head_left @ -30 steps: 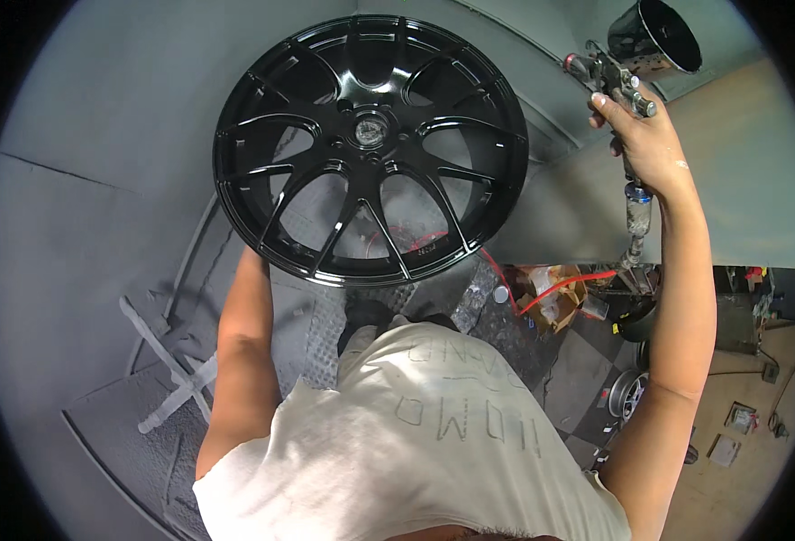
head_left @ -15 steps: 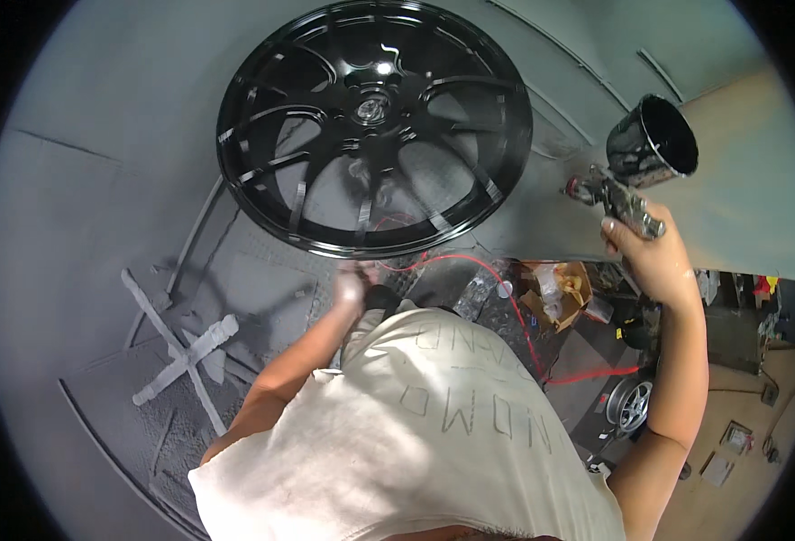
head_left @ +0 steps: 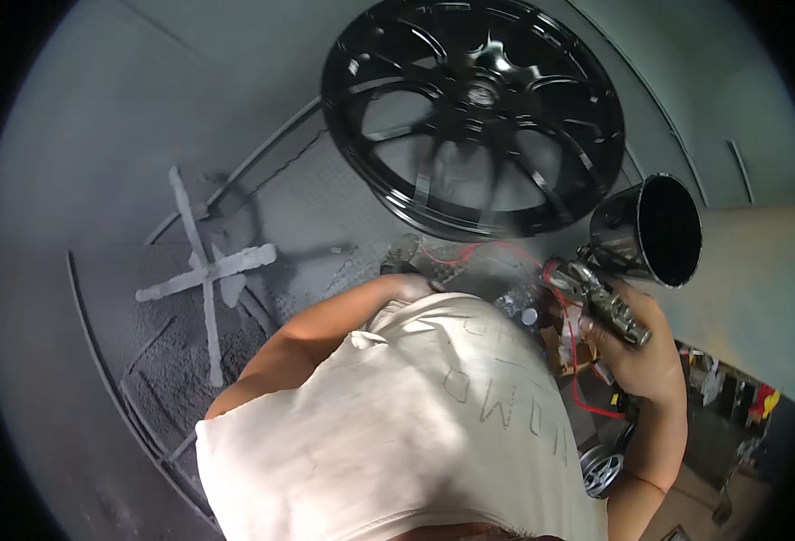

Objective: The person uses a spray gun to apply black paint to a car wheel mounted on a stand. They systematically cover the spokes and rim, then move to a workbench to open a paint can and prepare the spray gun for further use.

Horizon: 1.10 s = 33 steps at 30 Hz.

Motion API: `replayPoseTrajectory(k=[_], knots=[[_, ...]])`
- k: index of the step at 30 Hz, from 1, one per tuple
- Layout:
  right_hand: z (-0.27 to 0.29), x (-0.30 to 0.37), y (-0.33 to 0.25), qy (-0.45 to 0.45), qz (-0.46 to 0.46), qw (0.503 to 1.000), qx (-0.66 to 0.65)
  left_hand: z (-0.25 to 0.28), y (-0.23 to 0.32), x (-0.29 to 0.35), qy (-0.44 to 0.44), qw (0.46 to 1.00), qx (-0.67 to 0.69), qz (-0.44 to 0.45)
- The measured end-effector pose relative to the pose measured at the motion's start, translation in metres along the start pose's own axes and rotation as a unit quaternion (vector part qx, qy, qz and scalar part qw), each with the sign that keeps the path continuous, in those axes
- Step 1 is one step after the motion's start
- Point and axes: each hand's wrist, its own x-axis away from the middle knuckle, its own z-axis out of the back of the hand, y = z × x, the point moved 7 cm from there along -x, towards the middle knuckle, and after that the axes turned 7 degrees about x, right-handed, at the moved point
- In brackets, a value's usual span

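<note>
- Glossy black round multi-spoke wheel rim (head_left: 480,126) at the far side, right of centre, its spokes partly blurred; it sits apart from both hands;
- the person's bare right hand (head_left: 643,353) has its fingers wrapped round a silver metal spray gun (head_left: 607,305), on the right and nearer than the rim; a round black cup (head_left: 616,236) tops the gun;
- the bare left hand (head_left: 413,287) is at the waist, by the cream cloth shirt (head_left: 434,415); from here I can't tell whether its fingers grasp anything;
- a grey-coated cross-shaped stand (head_left: 206,270) is on the left; a thin red hose (head_left: 600,410) and a small silver spoked wheel (head_left: 603,472) lie near right.
</note>
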Motion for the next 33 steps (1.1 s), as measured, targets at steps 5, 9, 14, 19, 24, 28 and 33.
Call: replayPoseTrajectory(k=[5, 9, 14, 19, 24, 28, 33], knots=[[-0.014, -0.027, -0.045, -0.015, 0.146, 0.987, 0.061, 0.03, 0.021, 0.015, 0.209, 0.963, 0.171, -0.014], [-0.032, -0.049, -0.09, 0.005, 0.252, 0.965, 0.067, 0.058, -0.02, 0.013, 0.368, 0.835, 0.403, -0.073], [-0.041, -0.083, -0.117, -0.037, 0.209, 0.977, 0.013, 0.073, -0.013, 0.023, 0.351, 0.764, 0.542, -0.019], [-0.05, -0.119, -0.125, -0.035, 0.237, 0.97, -0.032, 0.076, -0.015, 0.027, 0.306, 0.775, 0.553, 0.001], [-0.047, -0.139, -0.147, -0.064, 0.216, 0.974, -0.006, 0.089, -0.018, 0.038, 0.267, 0.794, 0.546, 0.012], [-0.043, -0.152, -0.16, -0.055, 0.165, 0.985, 0.019, 0.102, -0.025, 0.043, 0.255, 0.818, 0.515, 0.035], [-0.036, -0.171, -0.171, -0.029, 0.16, 0.987, 0.001, 0.12, -0.022, 0.053, 0.244, 0.829, 0.503, 0.036]])
